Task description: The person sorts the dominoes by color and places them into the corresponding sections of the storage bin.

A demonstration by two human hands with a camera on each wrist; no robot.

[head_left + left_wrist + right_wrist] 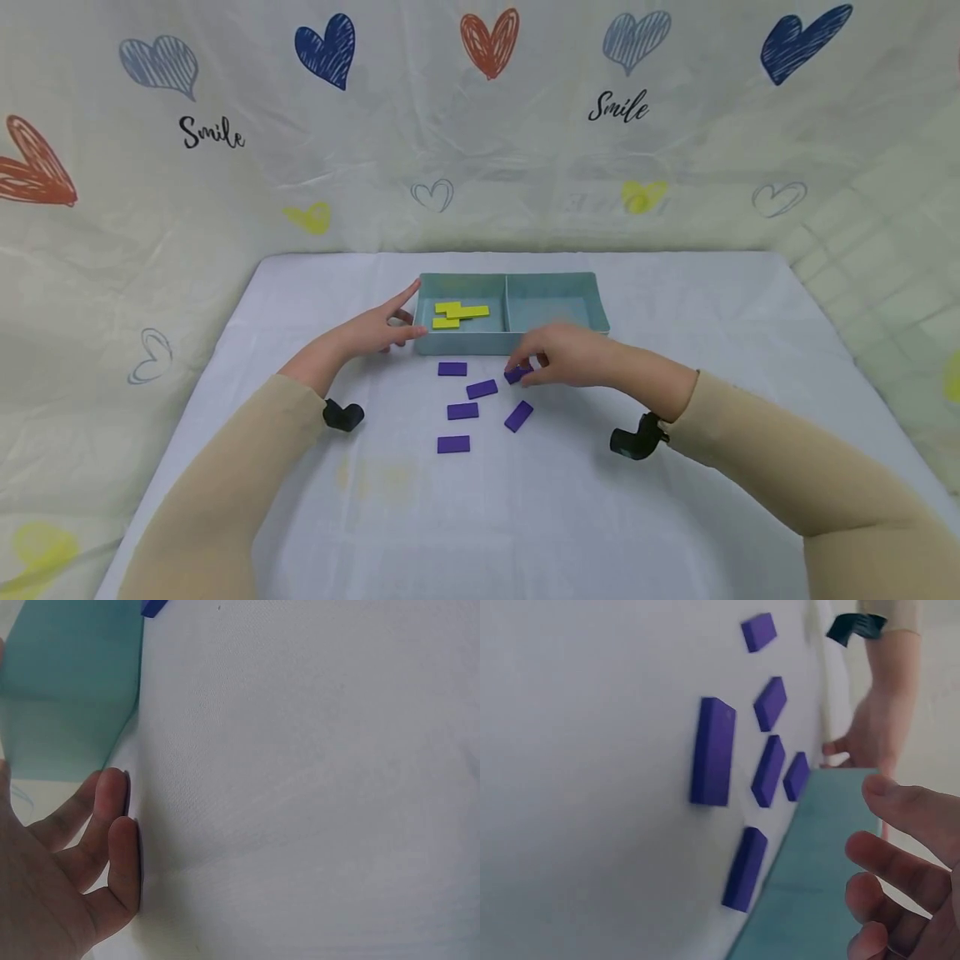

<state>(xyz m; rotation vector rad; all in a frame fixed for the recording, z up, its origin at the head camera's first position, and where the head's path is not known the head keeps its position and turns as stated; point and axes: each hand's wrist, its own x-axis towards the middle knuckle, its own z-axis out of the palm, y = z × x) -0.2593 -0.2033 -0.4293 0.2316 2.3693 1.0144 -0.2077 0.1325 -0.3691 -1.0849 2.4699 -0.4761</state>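
Note:
Several purple blocks (453, 444) lie scattered on the table in front of a teal two-compartment box (480, 343). My left hand (378, 327) is at the box's left end, index finger extended to the far corner and thumb on the near rim. Its other fingers bend beside the box in the left wrist view. My right hand (567, 356) hovers by the box's near wall, over a purple block (745, 870). The right wrist view shows its fingertips (864, 889) loosely bent and apart from that block. Yellow blocks (472, 312) lie in the left compartment.
A divider (507, 304) splits the box in two. White cloth (525, 517) covers the table, and a heart-printed sheet (525, 225) hangs behind it. Dark wrist cameras (636, 437) sit at both sleeves.

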